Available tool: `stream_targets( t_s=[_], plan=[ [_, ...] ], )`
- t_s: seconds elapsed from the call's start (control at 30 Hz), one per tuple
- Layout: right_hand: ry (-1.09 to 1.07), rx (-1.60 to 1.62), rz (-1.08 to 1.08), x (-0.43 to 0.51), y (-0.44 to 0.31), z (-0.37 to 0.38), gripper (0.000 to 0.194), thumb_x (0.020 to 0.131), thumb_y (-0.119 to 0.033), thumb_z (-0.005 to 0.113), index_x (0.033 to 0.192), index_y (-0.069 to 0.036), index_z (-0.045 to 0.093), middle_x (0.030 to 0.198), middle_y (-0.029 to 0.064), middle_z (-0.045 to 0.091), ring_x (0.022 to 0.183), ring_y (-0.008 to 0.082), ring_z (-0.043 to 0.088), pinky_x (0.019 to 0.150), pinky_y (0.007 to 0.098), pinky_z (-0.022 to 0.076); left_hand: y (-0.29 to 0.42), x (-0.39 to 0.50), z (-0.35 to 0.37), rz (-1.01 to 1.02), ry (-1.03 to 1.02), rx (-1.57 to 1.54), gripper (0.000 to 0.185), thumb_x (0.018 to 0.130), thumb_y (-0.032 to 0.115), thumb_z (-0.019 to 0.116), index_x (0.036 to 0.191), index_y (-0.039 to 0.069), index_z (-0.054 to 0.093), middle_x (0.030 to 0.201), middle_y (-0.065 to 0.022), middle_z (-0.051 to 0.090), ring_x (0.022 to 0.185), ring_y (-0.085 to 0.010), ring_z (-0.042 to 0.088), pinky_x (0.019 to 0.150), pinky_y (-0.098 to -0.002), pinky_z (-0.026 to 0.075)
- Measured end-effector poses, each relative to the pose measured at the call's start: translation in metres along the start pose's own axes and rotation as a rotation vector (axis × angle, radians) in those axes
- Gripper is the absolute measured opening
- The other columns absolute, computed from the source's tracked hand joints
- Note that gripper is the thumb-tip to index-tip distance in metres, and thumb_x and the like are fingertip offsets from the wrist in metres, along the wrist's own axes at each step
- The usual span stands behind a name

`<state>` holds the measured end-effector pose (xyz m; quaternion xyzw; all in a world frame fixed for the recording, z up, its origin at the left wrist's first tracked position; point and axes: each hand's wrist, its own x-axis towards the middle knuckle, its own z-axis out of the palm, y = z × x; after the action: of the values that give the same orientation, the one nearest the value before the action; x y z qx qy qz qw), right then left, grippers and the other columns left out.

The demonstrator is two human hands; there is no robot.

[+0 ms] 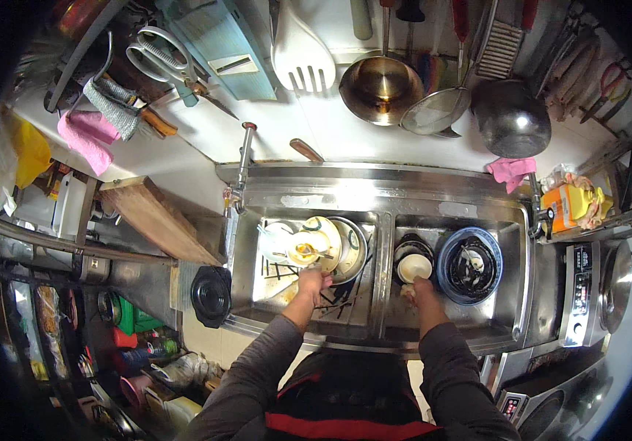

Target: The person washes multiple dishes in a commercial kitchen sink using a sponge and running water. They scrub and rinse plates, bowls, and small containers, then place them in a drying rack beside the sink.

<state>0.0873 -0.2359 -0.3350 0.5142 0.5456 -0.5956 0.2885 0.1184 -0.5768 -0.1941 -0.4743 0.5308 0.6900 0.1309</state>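
Note:
My left hand (312,285) reaches into the left basin of the steel double sink (384,264), at the near side of piled dishes. Something pale shows at its fingertips, too unclear to name. Beyond it, a small white bowl (306,242) with orange-yellow residue rests on stacked plates (333,234) in a large metal bowl (361,270). Several dark chopsticks (343,308) lie scattered on the basin floor. Over the right basin, my right hand (425,289) grips the rim of a small cream bowl (415,267), with a dark pot (412,245) behind it.
A blue-rimmed basin (447,281) holding dark contents stands in the right sink. Left of the sink are a wooden cutting board (164,220), a black plastic lid (211,296) and a faucet (236,199). A cooktop (579,295) borders the right. Pans and utensils, including a white slotted turner (305,60), hang above.

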Motion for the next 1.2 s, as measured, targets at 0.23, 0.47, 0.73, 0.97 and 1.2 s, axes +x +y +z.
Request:
stream_targets(
  t_s=[0.23, 0.47, 0.73, 0.97, 1.2],
  plan=[
    [-0.066, -0.016, -0.109, -0.083, -0.005, -0.007, 0.026, 0.096, -0.017, 0.052, 0.116, 0.000, 0.054, 0.096, 0.0173, 0.064, 0.075, 0.0320, 0.067, 0.053, 0.0446, 0.0534, -0.021, 0.125, 0.021, -0.358, 0.056, -0.559, 0.033, 0.100, 0.031, 0.047, 0.099, -0.001, 0.056, 0.076, -0.0120, 0.059, 0.056, -0.0251, 0.059, 0.051, -0.0367, 0.055],
    [-0.080, -0.536, -0.656, -0.061, 0.042, -0.046, 0.025, 0.089, -0.011, 0.060, 0.111, 0.000, 0.061, 0.094, 0.0136, 0.066, 0.085, 0.0257, 0.064, 0.076, 0.0390, 0.0508, -0.056, 0.067, -0.039, 0.631, 0.316, 1.243, 0.029, 0.098, 0.022, 0.043, 0.098, -0.001, 0.060, 0.076, -0.0221, 0.064, 0.070, -0.0403, 0.063, 0.065, -0.0490, 0.051],
    [-0.838, 0.236, -0.471, -0.169, 0.020, 0.037, 0.024, 0.088, -0.006, 0.065, 0.111, -0.004, 0.064, 0.095, 0.0052, 0.067, 0.081, 0.0148, 0.065, 0.068, 0.0313, 0.0523, -0.097, -0.077, 0.010, 0.697, -0.344, 0.761, 0.038, 0.102, 0.031, 0.043, 0.088, 0.005, 0.066, 0.077, -0.0101, 0.065, 0.070, -0.0224, 0.061, 0.068, -0.0374, 0.048],
    [-0.687, -0.392, -0.935, -0.161, -0.022, 0.009, 0.013, 0.094, -0.009, 0.061, 0.103, 0.000, 0.061, 0.088, 0.0073, 0.067, 0.076, 0.0113, 0.060, 0.068, 0.0274, 0.0485, -0.066, -0.098, 0.042, 0.527, -0.614, 0.753, 0.013, 0.085, 0.008, 0.059, 0.088, 0.004, 0.071, 0.088, -0.0128, 0.071, 0.084, -0.0300, 0.067, 0.078, -0.0400, 0.052],
    [-0.599, -1.070, -1.230, -0.203, -0.079, -0.034, 0.030, 0.093, -0.033, 0.060, 0.097, -0.004, 0.064, 0.093, 0.0229, 0.066, 0.084, 0.0401, 0.064, 0.071, 0.0472, 0.0487, -0.009, -0.175, 0.102, 0.865, -0.208, 1.504, 0.018, 0.090, 0.020, 0.054, 0.092, 0.005, 0.065, 0.079, -0.0221, 0.066, 0.080, -0.0411, 0.064, 0.068, -0.0503, 0.048]
  ],
)
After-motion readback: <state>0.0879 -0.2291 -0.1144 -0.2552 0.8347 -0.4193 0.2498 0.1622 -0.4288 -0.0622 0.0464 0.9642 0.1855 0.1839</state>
